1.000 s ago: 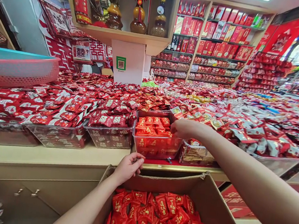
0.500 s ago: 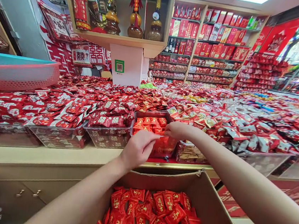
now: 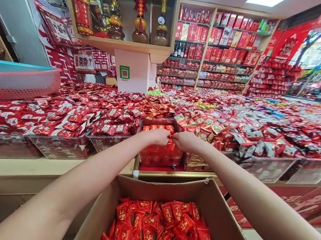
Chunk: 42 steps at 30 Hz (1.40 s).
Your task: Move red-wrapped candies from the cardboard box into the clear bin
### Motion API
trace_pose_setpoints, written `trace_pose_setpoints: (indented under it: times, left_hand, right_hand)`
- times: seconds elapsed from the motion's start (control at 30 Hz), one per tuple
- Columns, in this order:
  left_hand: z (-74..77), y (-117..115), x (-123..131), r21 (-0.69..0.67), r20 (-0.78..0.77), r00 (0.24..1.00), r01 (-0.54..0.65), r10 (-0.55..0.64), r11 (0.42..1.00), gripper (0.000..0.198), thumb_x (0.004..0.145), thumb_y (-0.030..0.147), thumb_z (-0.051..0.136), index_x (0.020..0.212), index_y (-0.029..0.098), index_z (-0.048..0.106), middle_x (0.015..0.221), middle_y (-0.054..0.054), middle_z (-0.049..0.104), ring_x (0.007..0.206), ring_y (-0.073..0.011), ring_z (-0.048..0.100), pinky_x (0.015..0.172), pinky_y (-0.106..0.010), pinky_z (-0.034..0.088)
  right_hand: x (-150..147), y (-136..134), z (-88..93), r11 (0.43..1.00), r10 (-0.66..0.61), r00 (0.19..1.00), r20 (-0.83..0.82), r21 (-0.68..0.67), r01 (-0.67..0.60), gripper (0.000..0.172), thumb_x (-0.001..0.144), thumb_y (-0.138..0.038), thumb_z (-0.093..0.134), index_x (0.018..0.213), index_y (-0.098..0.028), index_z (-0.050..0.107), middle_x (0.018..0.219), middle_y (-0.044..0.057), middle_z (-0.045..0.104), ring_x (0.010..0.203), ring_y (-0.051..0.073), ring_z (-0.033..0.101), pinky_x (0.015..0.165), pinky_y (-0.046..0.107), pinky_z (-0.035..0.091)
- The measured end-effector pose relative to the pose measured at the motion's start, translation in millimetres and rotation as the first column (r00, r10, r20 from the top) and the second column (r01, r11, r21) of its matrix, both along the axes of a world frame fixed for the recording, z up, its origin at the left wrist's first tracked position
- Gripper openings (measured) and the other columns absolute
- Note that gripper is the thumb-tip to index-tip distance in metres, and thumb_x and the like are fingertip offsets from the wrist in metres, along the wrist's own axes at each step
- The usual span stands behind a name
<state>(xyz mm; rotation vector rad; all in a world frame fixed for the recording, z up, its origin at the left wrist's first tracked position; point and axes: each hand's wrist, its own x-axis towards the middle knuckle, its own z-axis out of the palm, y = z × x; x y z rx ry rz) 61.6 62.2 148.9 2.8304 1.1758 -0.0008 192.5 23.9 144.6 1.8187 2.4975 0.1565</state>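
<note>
My left hand [image 3: 160,137] and my right hand [image 3: 188,141] meet over the front of a clear plastic bin [image 3: 160,159] filled with small red candy packets [image 3: 159,127]. The fingers of both hands are closed in a pinch, with the fingertips nearly touching at the packets. Anything between them is too small or hidden to make out. Below my forearms stands an open cardboard box [image 3: 153,188]. Inside it lie many loose red packets with gold lettering [image 3: 151,222].
Clear bins [image 3: 60,147] heaped with red-wrapped sweets line the counter [image 3: 58,168] on both sides. A pink and blue plastic basket [image 3: 21,82] sits at the left. Overhead juts a display cabinet [image 3: 122,45] with bottles. Stocked shelves [image 3: 208,45] stand behind.
My left hand has moved up and forward from above the box's far edge to the bin, close to my right hand. My right hand stays at the bin. The view has shifted slightly.
</note>
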Motion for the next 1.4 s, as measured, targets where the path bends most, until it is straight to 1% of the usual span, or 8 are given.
trace_pose_setpoints:
  times: [0.23,0.4,0.57,0.73,0.87,1.07,1.27,1.4]
  left_hand:
    - [3.2,5.9,2.9,-0.061,-0.088,0.996,0.008,-0.013,0.998,0.024,0.073,0.021,0.038,0.070,0.015,0.061,0.072,-0.004,0.064,0.063,-0.0142,0.054,0.057,-0.020,0.038]
    - [3.9,5.0,-3.0,-0.058,-0.069,0.995,0.062,-0.066,0.996,0.027,0.076,0.023,0.035,0.082,0.017,0.060,0.083,-0.004,0.063,0.072,-0.0145,0.055,0.061,-0.020,0.038]
    - [6.6,5.2,-10.8,-0.059,-0.066,0.995,0.066,-0.070,0.996,0.029,0.069,0.013,0.042,0.091,0.019,0.060,0.093,-0.005,0.063,0.079,-0.0160,0.056,0.067,-0.021,0.039]
    - [10.7,14.5,-18.5,-0.076,-0.055,0.996,0.072,-0.077,0.994,0.029,0.063,0.012,0.053,0.088,0.022,0.064,0.087,-0.002,0.066,0.075,-0.0153,0.057,0.065,-0.020,0.039]
    - [13.4,23.0,-19.7,-0.076,-0.046,0.995,0.080,-0.084,0.994,0.026,0.057,0.017,0.061,0.082,0.023,0.066,0.079,0.000,0.067,0.069,-0.0150,0.057,0.062,-0.020,0.039]
    - [12.4,24.2,-18.9,-0.119,-0.058,0.994,0.080,-0.088,0.990,0.036,0.051,0.005,0.056,0.082,0.022,0.067,0.069,0.001,0.067,0.059,-0.0140,0.056,0.056,-0.020,0.040]
    - [8.9,23.1,-25.2,-0.185,-0.030,0.994,0.101,-0.109,0.978,0.044,0.053,0.003,0.051,0.091,0.022,0.064,0.073,0.001,0.066,0.063,-0.0130,0.056,0.052,-0.018,0.039]
    - [7.1,25.7,-26.8,-0.209,-0.018,0.996,0.086,-0.092,0.974,0.045,0.053,0.003,0.051,0.092,0.023,0.063,0.072,0.001,0.066,0.062,-0.0123,0.056,0.051,-0.017,0.039]
  right_hand:
    - [-0.3,-3.2,-1.5,1.000,0.014,0.999,-0.031,0.023,-0.013,0.034,0.084,-0.032,0.026,0.095,-0.015,0.053,0.093,0.013,0.061,0.086,0.023,0.055,0.070,0.030,0.037]
    - [0.7,-9.6,-3.6,0.995,0.029,0.998,-0.048,0.092,-0.025,0.035,0.081,-0.040,0.030,0.090,-0.016,0.054,0.090,0.012,0.061,0.088,0.025,0.054,0.075,0.036,0.034]
    - [-0.4,-13.4,-3.2,0.997,0.026,0.999,-0.022,0.080,-0.024,0.023,0.075,-0.019,0.038,0.089,-0.016,0.055,0.090,0.013,0.061,0.089,0.026,0.053,0.076,0.038,0.034]
    - [-0.4,-12.7,2.4,0.999,0.049,0.998,-0.026,0.021,-0.049,0.035,0.067,-0.007,0.041,0.098,-0.019,0.054,0.092,0.009,0.062,0.089,0.023,0.054,0.074,0.034,0.036]
    - [1.4,-7.1,6.7,0.999,0.047,0.998,-0.040,0.000,-0.047,0.040,0.064,-0.005,0.044,0.100,-0.019,0.054,0.097,0.009,0.061,0.089,0.022,0.055,0.066,0.026,0.038]
    - [4.0,5.9,10.3,0.998,0.064,0.997,-0.037,-0.017,-0.065,0.032,0.062,-0.004,0.045,0.086,-0.018,0.061,0.087,0.007,0.064,0.078,0.019,0.057,0.060,0.022,0.037]
    - [0.0,14.2,8.0,0.998,0.061,0.996,-0.065,0.039,-0.058,0.030,0.067,-0.008,0.041,0.089,-0.018,0.059,0.084,0.006,0.063,0.075,0.016,0.057,0.057,0.020,0.037]
    - [-2.1,12.1,8.0,0.997,0.044,0.998,-0.043,0.059,-0.042,0.030,0.066,-0.006,0.040,0.087,-0.017,0.059,0.082,0.008,0.063,0.072,0.017,0.057,0.055,0.020,0.036]
